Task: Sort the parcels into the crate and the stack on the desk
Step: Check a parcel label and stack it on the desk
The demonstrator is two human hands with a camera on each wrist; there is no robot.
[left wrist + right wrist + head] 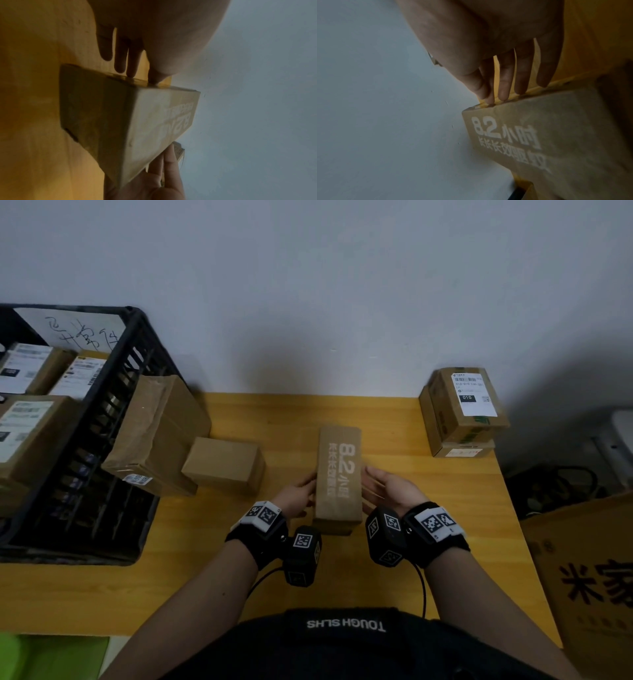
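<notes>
A long brown parcel (339, 474) printed with a white "8.2" lies lengthways at the middle of the yellow desk (445, 508). My left hand (298, 491) presses straight fingers against its left side, and my right hand (387, 486) does the same on its right side. The left wrist view shows the left fingertips (130, 70) touching the parcel (137, 121). In the right wrist view, straight fingers (505, 83) meet the parcel's (547, 135) edge. I cannot tell whether it rests on the desk or hangs just above it. A black crate (130, 364) holds labelled parcels at the left. A two-parcel stack (466, 412) stands at the back right.
A large brown parcel (157, 433) leans against the crate's right wall. A small plain box (222, 463) sits beside it, just left of my left hand. A big printed carton (589, 577) stands off the desk's right edge. A wall closes off the back.
</notes>
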